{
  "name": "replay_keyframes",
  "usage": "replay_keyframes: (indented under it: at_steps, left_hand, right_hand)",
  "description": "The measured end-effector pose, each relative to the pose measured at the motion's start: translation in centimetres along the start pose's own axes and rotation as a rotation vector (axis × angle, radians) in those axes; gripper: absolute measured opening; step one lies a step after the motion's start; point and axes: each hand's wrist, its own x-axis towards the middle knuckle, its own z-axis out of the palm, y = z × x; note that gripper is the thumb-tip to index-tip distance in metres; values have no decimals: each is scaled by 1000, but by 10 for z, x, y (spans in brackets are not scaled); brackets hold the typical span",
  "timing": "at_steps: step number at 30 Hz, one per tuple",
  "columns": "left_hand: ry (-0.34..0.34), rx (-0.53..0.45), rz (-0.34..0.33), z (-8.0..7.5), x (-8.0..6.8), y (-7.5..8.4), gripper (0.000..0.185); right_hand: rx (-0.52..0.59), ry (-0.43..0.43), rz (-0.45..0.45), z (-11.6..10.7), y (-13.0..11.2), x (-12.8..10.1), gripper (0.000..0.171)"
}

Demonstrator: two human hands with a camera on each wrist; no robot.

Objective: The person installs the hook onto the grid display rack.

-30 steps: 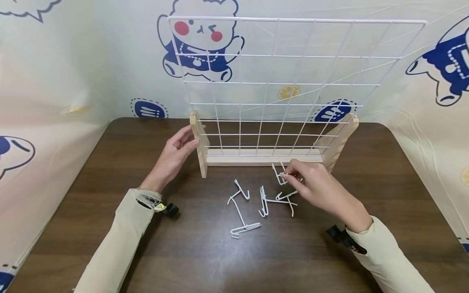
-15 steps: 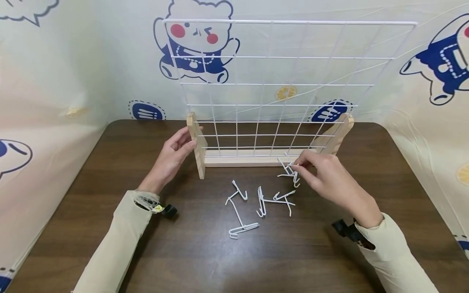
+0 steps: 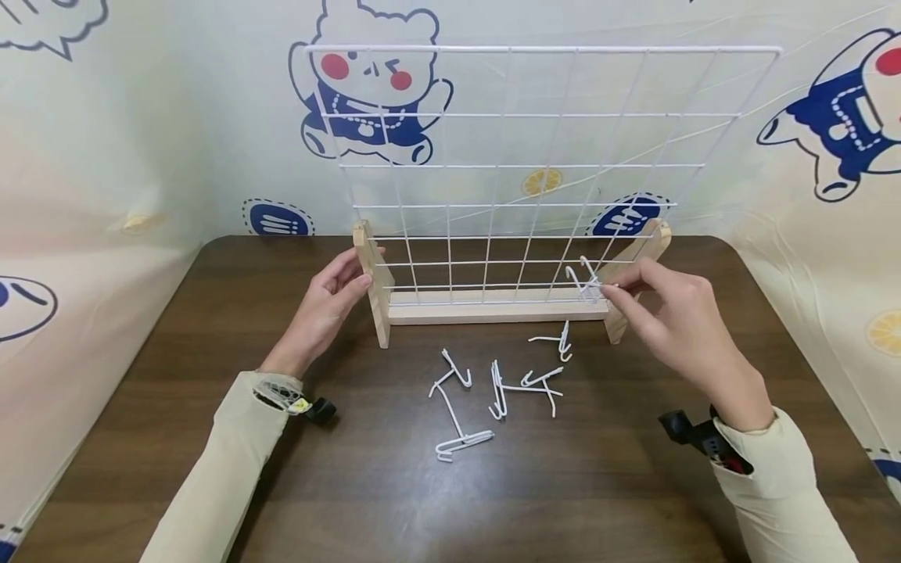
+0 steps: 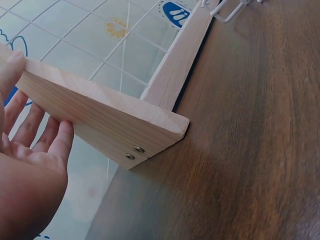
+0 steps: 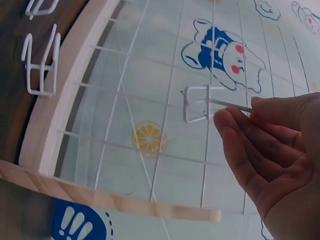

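Note:
A white wire grid panel point(image 3: 535, 164) stands upright in a wooden base point(image 3: 493, 306) on the dark table. My right hand point(image 3: 669, 313) pinches a white wire hook point(image 3: 584, 283) and holds it close to the grid's lower right cells; the same hook point(image 5: 197, 104) shows in the right wrist view against the grid wires point(image 5: 170, 115). My left hand point(image 3: 327, 301) rests with straight fingers against the left wooden foot point(image 3: 373, 285), and in the left wrist view my fingers point(image 4: 30, 135) lie along that foot point(image 4: 105, 120).
Several white wire hooks point(image 3: 493, 387) lie loose on the brown table point(image 3: 394, 500) in front of the base. A cartoon-print cloth point(image 3: 141, 117) covers the wall behind and the sides. The table's front part is bare wood.
My right hand has lifted one hook off the table and carried it up and to the right, to the grid's lower right. The left hand has stayed at the wooden foot.

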Motion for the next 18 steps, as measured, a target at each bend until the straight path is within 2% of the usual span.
replay_keyframes:
  at_steps: [11,18]
  left_hand:
    - [17,-13,-7,1,-2,1,50]
    - [17,-6,-15,2,0,1,50]
  right_hand:
    - [67,225,26,-13,-1,3,15]
    - [165,364,36,-21,-4,6,13]
